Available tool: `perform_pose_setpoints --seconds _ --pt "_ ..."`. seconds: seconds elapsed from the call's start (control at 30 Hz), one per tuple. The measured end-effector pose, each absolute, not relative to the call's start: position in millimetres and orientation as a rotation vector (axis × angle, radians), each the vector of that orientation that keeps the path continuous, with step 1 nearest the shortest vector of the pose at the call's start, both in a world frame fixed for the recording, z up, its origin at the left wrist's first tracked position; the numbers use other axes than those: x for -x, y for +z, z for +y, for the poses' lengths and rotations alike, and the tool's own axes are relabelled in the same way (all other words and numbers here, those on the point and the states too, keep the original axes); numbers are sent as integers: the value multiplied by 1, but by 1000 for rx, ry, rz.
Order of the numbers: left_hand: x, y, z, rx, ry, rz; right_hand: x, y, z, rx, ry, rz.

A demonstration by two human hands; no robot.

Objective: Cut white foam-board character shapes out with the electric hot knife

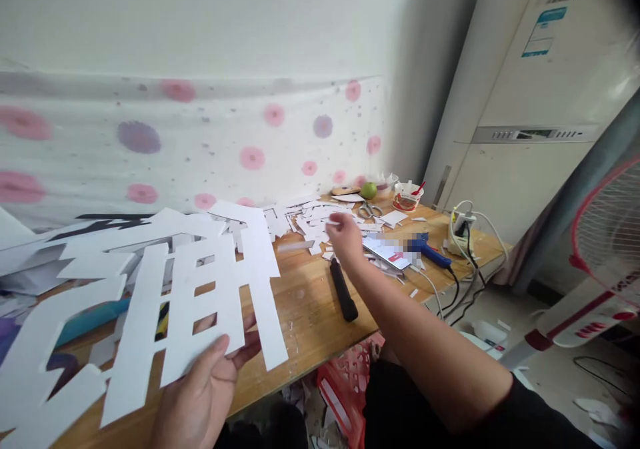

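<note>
My left hand (207, 382) grips the lower edge of a large white cut-out character (183, 302), thumb on its front face and fingers behind. The flat sheet is tilted up above the left part of the table, with strokes and several openings cut through it. Over the scattered white offcuts (327, 217) farther back, my right hand (346, 237) is stretched out with its fingers curled together. Whatever they pinch, if anything, is too small to tell. Just below that hand lies a black-handled tool (343, 292), and a phone (387, 252) rests to its right.
A blue glue gun (434, 252) with a cable lies beside the phone. Scissors (370, 211), a green fruit (369, 190) and a paper bowl (407, 196) stand toward the back. A power strip (463, 239) sits at the table's right end, near a fan (605, 249).
</note>
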State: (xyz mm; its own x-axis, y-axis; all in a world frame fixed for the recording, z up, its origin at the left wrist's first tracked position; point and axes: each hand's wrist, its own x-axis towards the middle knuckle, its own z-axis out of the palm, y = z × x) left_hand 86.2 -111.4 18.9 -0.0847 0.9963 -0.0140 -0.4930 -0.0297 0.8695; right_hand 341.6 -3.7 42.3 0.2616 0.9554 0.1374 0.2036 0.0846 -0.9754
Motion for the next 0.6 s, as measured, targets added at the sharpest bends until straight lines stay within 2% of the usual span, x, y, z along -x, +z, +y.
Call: perform_pose_setpoints --seconds 0.1,0.37,0.6 --pt "-87 22 -108 -830 1452 865 -341 38 -4 1301 862 -1085" --pt "-89 22 -92 -999 1317 830 -302 17 -45 911 1438 -1010" --pt "-107 15 -86 -1162 1067 666 -304 25 -43 694 1468 -832"
